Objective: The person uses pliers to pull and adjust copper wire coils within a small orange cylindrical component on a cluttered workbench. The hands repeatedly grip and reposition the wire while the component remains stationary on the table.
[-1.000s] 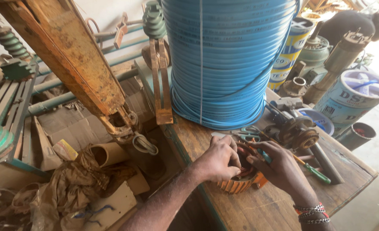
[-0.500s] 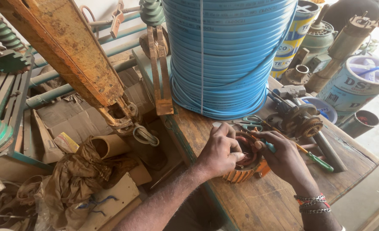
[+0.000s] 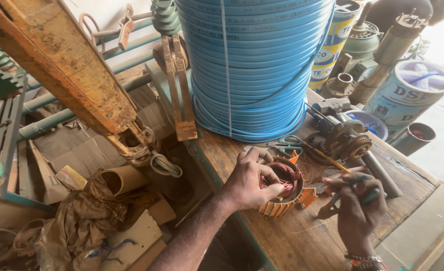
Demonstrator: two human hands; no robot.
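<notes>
Orange ribbed motor stator (image 3: 282, 198), round and hollow with reddish copper wire bunched inside, sits near the front edge of the worn wooden table (image 3: 302, 241), just before one tall coil of smooth blue cable (image 3: 252, 65). One left hand (image 3: 249, 183) clasps its rim, fingers curled over the windings, while one right hand (image 3: 357, 206) beside it is clenched around a slim green-handled tool (image 3: 367, 193); one pair of scissors (image 3: 288, 145) lies behind

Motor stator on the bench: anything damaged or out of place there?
The orange stator sits at the bench edge, copper windings tangled loose. Left hand grips it; right hand holds a green-handled tool. Stray wire strands lie nearby.
</notes>
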